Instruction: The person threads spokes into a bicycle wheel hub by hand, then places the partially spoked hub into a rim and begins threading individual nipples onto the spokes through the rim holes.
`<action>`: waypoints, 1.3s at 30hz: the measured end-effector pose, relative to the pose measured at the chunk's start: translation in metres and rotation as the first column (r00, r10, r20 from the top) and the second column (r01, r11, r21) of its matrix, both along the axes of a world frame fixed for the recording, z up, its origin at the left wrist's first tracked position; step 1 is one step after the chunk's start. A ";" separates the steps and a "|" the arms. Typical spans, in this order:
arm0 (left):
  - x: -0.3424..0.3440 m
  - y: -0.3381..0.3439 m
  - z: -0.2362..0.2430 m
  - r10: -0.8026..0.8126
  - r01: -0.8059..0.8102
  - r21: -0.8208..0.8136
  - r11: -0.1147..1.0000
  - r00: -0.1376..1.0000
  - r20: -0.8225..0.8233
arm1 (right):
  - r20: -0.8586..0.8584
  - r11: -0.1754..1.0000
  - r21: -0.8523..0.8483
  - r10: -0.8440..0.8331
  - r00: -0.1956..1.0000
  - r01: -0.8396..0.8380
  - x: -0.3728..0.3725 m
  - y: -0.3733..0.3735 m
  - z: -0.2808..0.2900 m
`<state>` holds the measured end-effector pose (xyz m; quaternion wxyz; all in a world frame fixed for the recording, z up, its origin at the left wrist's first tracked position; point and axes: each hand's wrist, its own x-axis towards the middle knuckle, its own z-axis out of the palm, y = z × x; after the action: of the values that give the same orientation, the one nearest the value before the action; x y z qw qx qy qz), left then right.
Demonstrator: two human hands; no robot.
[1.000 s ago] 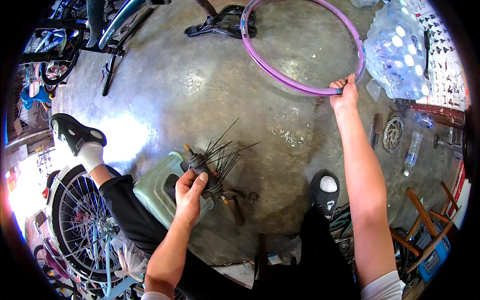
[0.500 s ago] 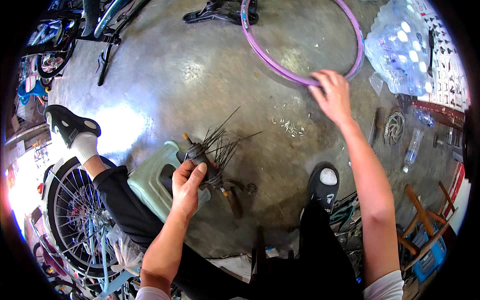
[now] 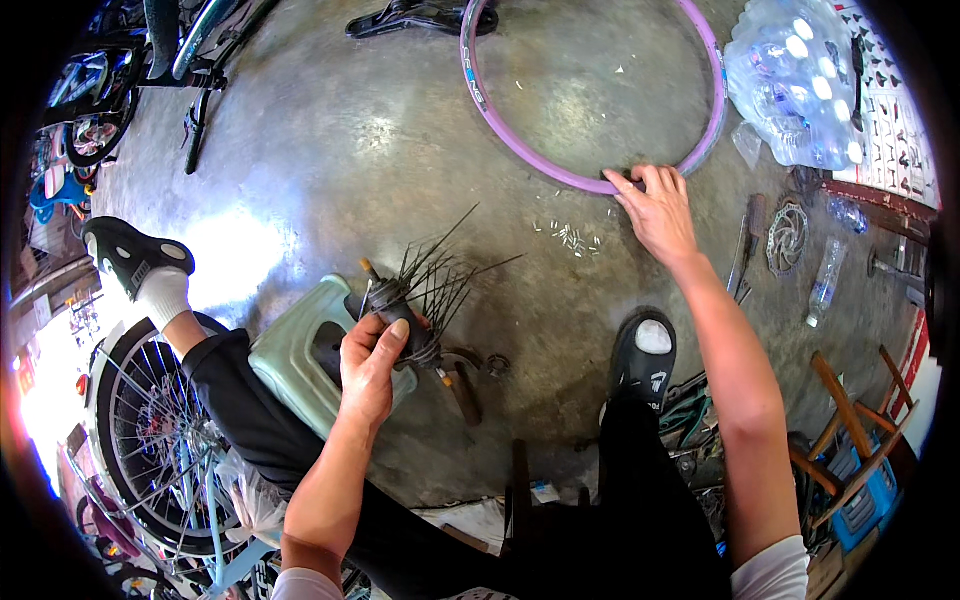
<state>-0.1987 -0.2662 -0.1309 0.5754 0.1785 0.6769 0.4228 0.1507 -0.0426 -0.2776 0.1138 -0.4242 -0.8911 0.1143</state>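
Observation:
My left hand (image 3: 370,365) is closed around a dark bicycle hub (image 3: 395,310), held tilted above a pale green plastic stool (image 3: 290,350). A bunch of thin black spokes (image 3: 450,290) fans out from the hub toward the right. Out at the right, my right hand (image 3: 655,210) grips the near edge of a purple wheel rim (image 3: 530,155). The rim carries no spokes, and its far side runs out of view. Small silvery spoke nipples (image 3: 572,238) lie scattered on the floor just left of that hand.
A brake disc (image 3: 787,240) and a clear bottle (image 3: 826,285) lie at the right, below wrapped bottles (image 3: 790,90). A spoked wheel (image 3: 150,440) stands at lower left, a wooden stool (image 3: 850,430) at lower right. A black bicycle part (image 3: 410,18) lies at the far side.
My right hand and the rim's near edge have come closer to me, and the fingers now close on the rim. The hub stays in my left hand, nearly still.

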 end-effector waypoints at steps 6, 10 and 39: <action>0.003 0.004 0.002 0.021 -0.021 0.020 1.000 1.000 0.002 | 0.039 0.999 -0.012 0.035 0.999 -0.035 0.003 -0.001 0.000; 0.002 0.002 0.002 0.010 -0.010 -0.011 1.000 1.000 -0.004 | 0.108 0.996 -0.009 0.089 0.990 -0.088 0.007 -0.010 0.002; 0.003 -0.001 -0.001 -0.002 0.002 0.002 1.000 1.000 0.000 | 0.132 0.976 -0.054 0.215 0.968 -0.209 0.022 -0.040 0.018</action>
<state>-0.1961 -0.2668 -0.1320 0.5756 0.1799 0.6762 0.4231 0.1723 -0.0825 -0.2601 0.0309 -0.3354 -0.9347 0.1138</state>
